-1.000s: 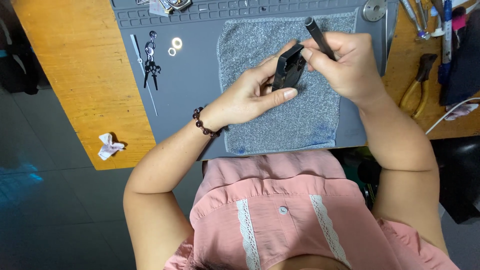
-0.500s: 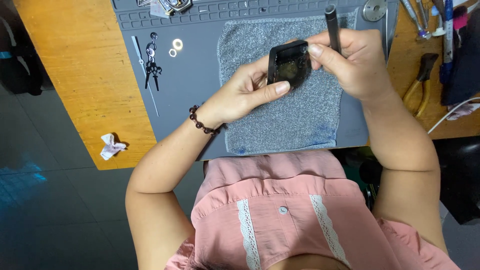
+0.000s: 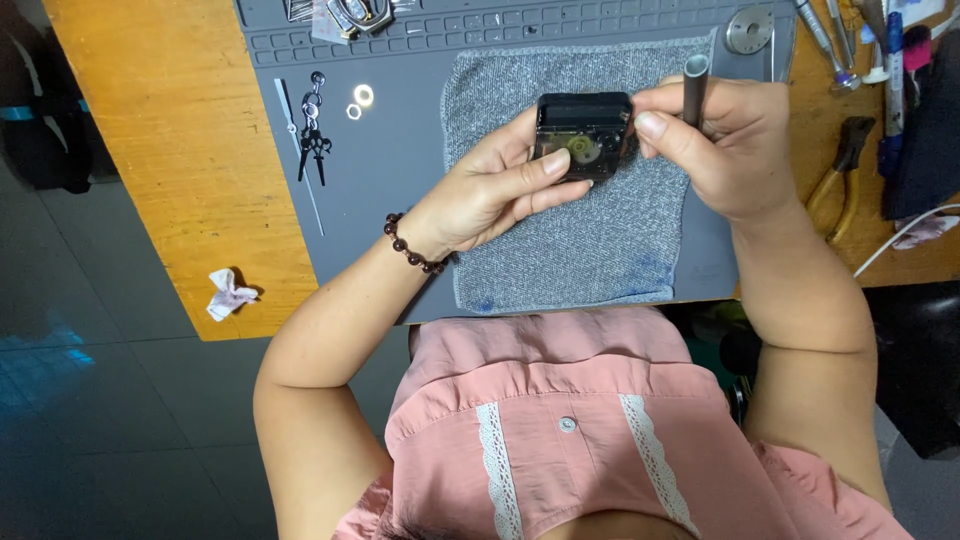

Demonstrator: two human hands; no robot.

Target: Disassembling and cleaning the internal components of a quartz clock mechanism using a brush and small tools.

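A small black box with a clear face and a brass-coloured gear inside, a clock movement [image 3: 585, 135], is held above a grey cloth [image 3: 580, 235]. My left hand [image 3: 495, 190] grips it from the left, thumb across its lower edge. My right hand [image 3: 730, 145] pinches its right side while also holding a dark, slim tool handle [image 3: 695, 85] upright between the fingers. A dark bead bracelet [image 3: 412, 250] circles my left wrist.
A grey work mat [image 3: 390, 190] covers the wooden bench [image 3: 170, 150]. Black clock hands [image 3: 312, 140] and two small washers [image 3: 360, 98] lie at its left. Pliers [image 3: 840, 175], several tools and a round metal disc [image 3: 750, 28] sit at right. A crumpled paper scrap [image 3: 228, 293] lies near the bench's edge.
Both hands have turned the clock movement so that its clear face with the gear shows toward the camera. The tool handle in my right hand has swung from slanted to upright.
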